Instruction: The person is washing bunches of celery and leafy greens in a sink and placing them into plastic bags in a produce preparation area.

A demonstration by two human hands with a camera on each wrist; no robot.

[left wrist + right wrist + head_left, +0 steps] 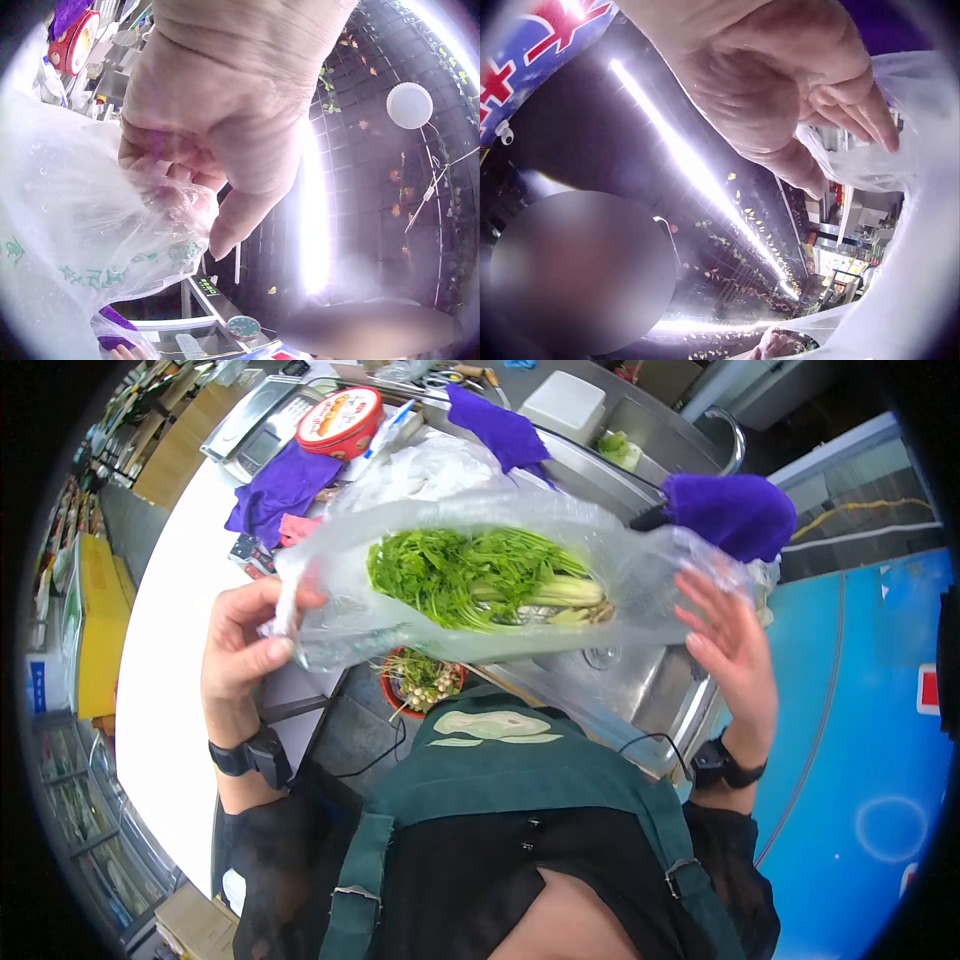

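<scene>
A clear plastic bag point(650, 622) is stretched sideways in front of the person's chest. Inside it lies a bunch of leafy green celery point(450, 575), leaves to the left and pale stalk ends to the right. At the bag's left end the left hand point(242, 640) grips gathered plastic, which the left wrist view shows bunched between thumb and curled fingers. The right hand point(728, 640) is at the other end, its fingers extended against the plastic. Thumb and fingers stand apart there in the right wrist view. Green print shows on the bag point(105, 274) near the left hand.
Below the bag a red basket point(388, 695) holds small white-rooted greens. A steel sink point(640, 675) lies behind, with a white container point(563, 405) at its far side. On the white table point(170, 660) are a red round tin point(340, 422), a scale point(262, 445) and purple cloths point(280, 485).
</scene>
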